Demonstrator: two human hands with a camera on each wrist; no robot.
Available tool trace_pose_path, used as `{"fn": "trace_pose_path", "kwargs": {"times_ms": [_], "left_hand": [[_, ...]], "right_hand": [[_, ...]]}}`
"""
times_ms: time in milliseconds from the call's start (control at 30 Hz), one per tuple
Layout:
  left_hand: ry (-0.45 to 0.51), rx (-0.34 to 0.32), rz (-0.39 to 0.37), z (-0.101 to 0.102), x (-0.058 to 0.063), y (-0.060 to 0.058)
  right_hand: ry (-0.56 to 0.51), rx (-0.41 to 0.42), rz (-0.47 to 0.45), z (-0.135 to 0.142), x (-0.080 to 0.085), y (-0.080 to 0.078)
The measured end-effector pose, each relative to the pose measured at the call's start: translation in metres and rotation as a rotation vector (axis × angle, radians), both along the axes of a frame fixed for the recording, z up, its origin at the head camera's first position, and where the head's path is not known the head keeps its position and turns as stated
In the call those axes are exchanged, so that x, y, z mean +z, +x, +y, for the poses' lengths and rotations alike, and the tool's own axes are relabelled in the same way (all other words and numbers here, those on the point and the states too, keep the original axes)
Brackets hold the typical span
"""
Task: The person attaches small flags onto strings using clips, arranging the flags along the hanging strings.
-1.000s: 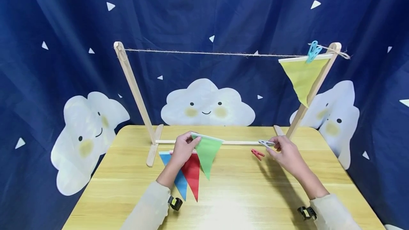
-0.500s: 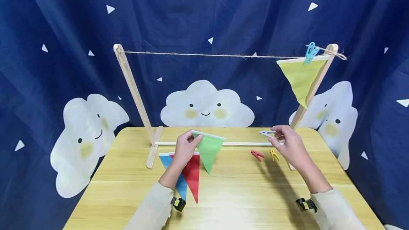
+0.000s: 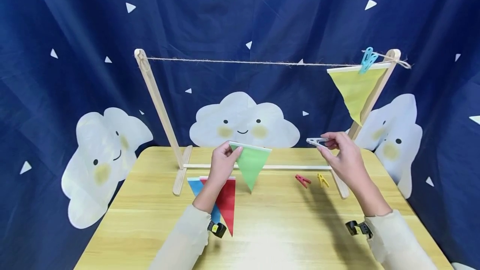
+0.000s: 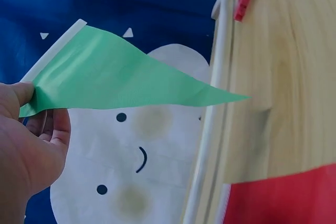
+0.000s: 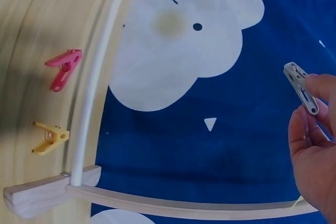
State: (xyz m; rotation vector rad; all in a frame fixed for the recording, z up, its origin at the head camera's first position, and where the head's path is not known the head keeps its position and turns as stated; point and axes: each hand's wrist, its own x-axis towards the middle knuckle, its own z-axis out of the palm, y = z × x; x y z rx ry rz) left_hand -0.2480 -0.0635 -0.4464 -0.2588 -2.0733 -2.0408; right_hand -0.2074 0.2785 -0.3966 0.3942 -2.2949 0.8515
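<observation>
Green cloth hangs from the person's left hand (image 3: 222,161), a small green flag (image 3: 252,163) with a white strip along the top. Thumb and fingers pinch it at one corner of that strip, and the tip points down. It is up over the table (image 3: 285,236), in front of the white bar (image 3: 288,167) and lower than the string (image 3: 240,61).

Over on the person's right, the right hand (image 3: 345,155) is up in the air too. Its thumb and fingers pinch a pale grey clip (image 3: 316,141) by one end. I see a gap between the clip and the green flag.

Two more clips lie on the table under that hand, just beside each other: a red clip (image 3: 303,181) and a yellow clip (image 3: 323,180).

Under the left arm, a red flag (image 3: 226,203) lies partly over a blue flag (image 3: 196,185). The arm hides some of both.

Up high, the string goes from the left post (image 3: 159,107) to the right post (image 3: 395,54). Near its right end hangs a yellow flag (image 3: 354,88), held by a blue clip (image 3: 368,60). Behind it all, a dark blue curtain (image 3: 240,20) shows a smiling white cloud (image 3: 241,109).
</observation>
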Motion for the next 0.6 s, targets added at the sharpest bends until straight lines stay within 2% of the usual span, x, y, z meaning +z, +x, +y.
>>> {"fn": "trace_pose_path", "kwargs": {"times_ms": [267,600], "left_hand": [[0.007,-0.007,0.027,0.010,0.016,-0.004],[0.052,-0.002,0.044,0.021,0.039,-0.007]], "right_hand": [[0.021,-0.004,0.014,-0.006,0.016,-0.005],[0.011,0.038,0.066,-0.013,0.041,-0.006]]}}
